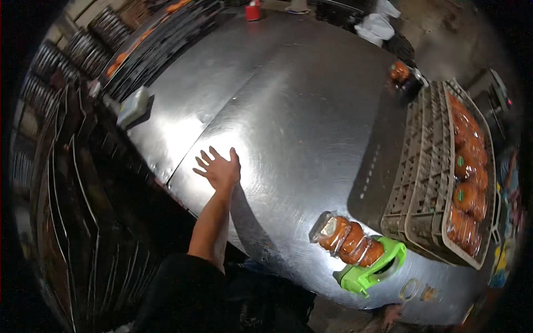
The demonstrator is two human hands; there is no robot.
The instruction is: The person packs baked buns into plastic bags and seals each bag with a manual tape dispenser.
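My left hand [221, 171] is over the metal table [288, 127], fingers spread and nothing in them. Its shadow falls on the steel behind the wrist. Low at the table's near edge, part of my right hand [392, 314] shows, dark and mostly hidden, so I cannot tell how its fingers are. Closest to it are a loose tape ring [410, 289] and a small brown scrap [428, 293]. Above these, a clear bag of round brown buns [351, 242] lies against a bright green tape dispenser [371, 270].
At the right stands a grey plastic crate [417, 183], with bagged buns [469, 172] visible through its open side. A dark item with an orange top [406, 77] sits behind it. Dark trays [83, 205] line the left; a pale block [133, 106] and red container [252, 11] lie farther off.
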